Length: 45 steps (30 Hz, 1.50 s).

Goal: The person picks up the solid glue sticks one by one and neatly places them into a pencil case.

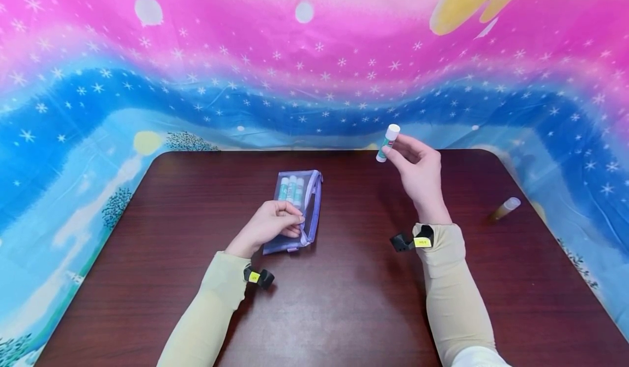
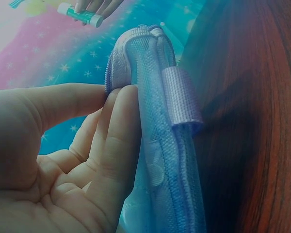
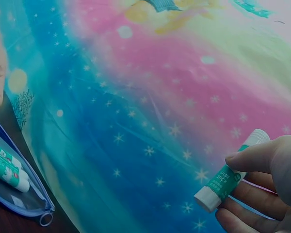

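A purple mesh zipper pouch point(image 1: 316, 203) lies on the table with its zipped side parted. Several green-and-white glue sticks point(image 1: 291, 188) show inside it. My left hand point(image 1: 270, 222) pinches the pouch's zipper edge between thumb and fingers, as the left wrist view shows up close. Raised above the far part of the table, my right hand point(image 1: 421, 173) holds another glue stick point(image 3: 228, 177) between thumb and fingers, tilted, with its white cap on. The label on it reads "glue stick" in the right wrist view.
Toward the right side of the brown table point(image 1: 354, 301) stands a clear-capped, amber-coloured tube point(image 1: 506, 208). A pink and blue patterned cloth point(image 1: 314, 83) rises behind the table and wraps round its sides. Each wrist carries a black camera mount.
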Each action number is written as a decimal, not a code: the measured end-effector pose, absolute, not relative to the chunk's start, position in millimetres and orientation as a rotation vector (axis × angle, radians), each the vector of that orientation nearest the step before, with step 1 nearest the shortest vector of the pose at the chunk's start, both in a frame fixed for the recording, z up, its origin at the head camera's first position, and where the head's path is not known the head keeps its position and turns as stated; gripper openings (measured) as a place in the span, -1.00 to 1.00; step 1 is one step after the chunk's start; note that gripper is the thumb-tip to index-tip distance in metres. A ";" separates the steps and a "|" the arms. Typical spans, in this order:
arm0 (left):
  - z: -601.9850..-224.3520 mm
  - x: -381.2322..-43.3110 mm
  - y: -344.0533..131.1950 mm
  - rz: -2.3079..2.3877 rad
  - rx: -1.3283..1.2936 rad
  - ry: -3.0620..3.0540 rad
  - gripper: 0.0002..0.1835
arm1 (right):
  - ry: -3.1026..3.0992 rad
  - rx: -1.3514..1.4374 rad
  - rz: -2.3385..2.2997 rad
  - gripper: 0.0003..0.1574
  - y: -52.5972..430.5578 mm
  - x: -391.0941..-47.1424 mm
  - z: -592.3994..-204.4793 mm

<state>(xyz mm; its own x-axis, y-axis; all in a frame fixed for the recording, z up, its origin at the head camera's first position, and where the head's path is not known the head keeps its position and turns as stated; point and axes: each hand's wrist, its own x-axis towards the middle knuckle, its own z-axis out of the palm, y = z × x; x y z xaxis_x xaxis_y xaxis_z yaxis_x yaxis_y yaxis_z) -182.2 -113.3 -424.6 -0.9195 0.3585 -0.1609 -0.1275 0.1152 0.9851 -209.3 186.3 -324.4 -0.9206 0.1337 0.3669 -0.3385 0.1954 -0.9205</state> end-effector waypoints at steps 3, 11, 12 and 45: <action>-424.7 -182.3 -113.5 1.860 0.224 2.045 -0.84 | -2.124 0.225 1.764 -0.58 181.3 -205.5 -321.7; -425.4 -183.3 -114.4 1.850 0.224 2.037 -0.81 | -2.152 0.261 1.759 -0.56 173.0 -206.9 -327.1; -425.2 -183.3 -114.6 1.850 0.226 2.035 -0.80 | -2.155 0.268 1.762 -0.56 172.8 -209.1 -330.0; -422.6 -182.4 -115.0 1.851 0.238 2.033 -0.78 | -2.287 0.402 1.776 -0.57 135.0 -202.0 -337.7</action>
